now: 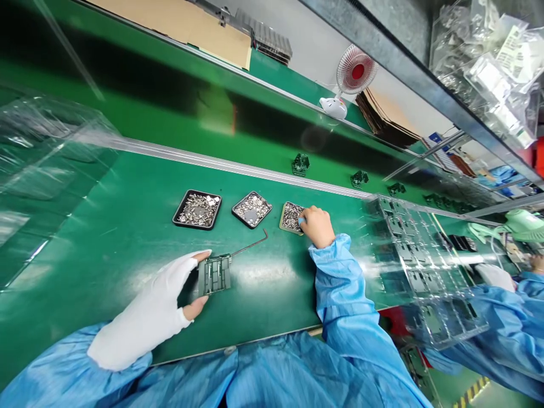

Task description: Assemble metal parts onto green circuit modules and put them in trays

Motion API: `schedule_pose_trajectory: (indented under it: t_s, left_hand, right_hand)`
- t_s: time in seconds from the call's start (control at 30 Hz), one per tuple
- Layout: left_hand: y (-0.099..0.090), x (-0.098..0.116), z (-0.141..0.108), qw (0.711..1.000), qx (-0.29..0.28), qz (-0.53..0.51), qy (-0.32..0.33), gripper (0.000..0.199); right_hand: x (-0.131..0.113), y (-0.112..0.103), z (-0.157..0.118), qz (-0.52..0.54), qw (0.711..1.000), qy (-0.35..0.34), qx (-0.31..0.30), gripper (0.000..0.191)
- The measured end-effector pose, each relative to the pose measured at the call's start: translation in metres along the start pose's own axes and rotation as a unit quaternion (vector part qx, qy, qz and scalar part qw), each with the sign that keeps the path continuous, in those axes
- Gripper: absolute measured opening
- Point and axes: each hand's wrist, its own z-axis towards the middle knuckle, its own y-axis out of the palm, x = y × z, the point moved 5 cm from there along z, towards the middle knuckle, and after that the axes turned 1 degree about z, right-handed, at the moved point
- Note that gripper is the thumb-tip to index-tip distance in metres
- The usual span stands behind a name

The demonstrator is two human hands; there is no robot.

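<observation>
My left hand (157, 306), in a white glove with bare fingertips, grips a dark green slotted part (217, 273) between thumb and fingers above the green table. Beside that part lies a thin L-shaped hex key (250, 246), its long end meeting the part's upper corner. My right hand (318, 225) is bare, with something blue on a fingertip. Its fingers are bent down into the rightmost small tray (282, 223) of tiny metal pieces; whatever they pinch is hidden. Two more trays of small metal hardware, a middle one (251, 225) and a black left one (175, 218), stand to its left.
Clear plastic blister trays (425, 272) with green parts stand at right, beside a co-worker's blue sleeve (497, 317). More clear plastic trays (46, 147) are at left. Several green parts (301, 164) line the back ledge. A small fan (356, 71) and metal shelf (408, 59) are above.
</observation>
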Motion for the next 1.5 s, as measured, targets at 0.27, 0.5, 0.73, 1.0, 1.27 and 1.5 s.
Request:
schedule_pose_trajectory:
  t_s: [0.27,0.5,0.73,1.0,1.27,1.5]
  left_hand:
    - [-0.007,0.0,0.001,1.0,0.005,-0.027,-0.015,0.056]
    - [-0.027,0.004,0.005,0.997,0.046,-0.045,-0.051,0.043]
    - [-0.046,0.037,0.028,0.993,0.108,-0.037,-0.034,0.03]
    - [-0.031,0.056,0.037,0.987,0.143,0.067,-0.021,0.03]
    - [-0.03,0.061,0.036,0.966,0.17,0.194,-0.022,0.023]
    - [-0.04,0.064,0.032,0.949,0.227,0.216,0.023,0.029]
  right_hand:
    - [0.0,0.002,0.003,0.035,0.999,0.006,0.001,0.015]
    - [-0.001,-0.012,-0.005,0.135,0.989,-0.026,0.056,0.017]
    - [-0.09,-0.038,-0.052,0.375,0.86,-0.298,0.173,0.008]
    - [-0.149,-0.028,-0.075,0.296,0.798,-0.474,0.226,0.021]
    - [-0.151,-0.021,-0.078,0.293,0.8,-0.468,0.236,0.028]
    - [-0.153,-0.03,-0.086,0.488,0.773,-0.378,0.146,0.03]
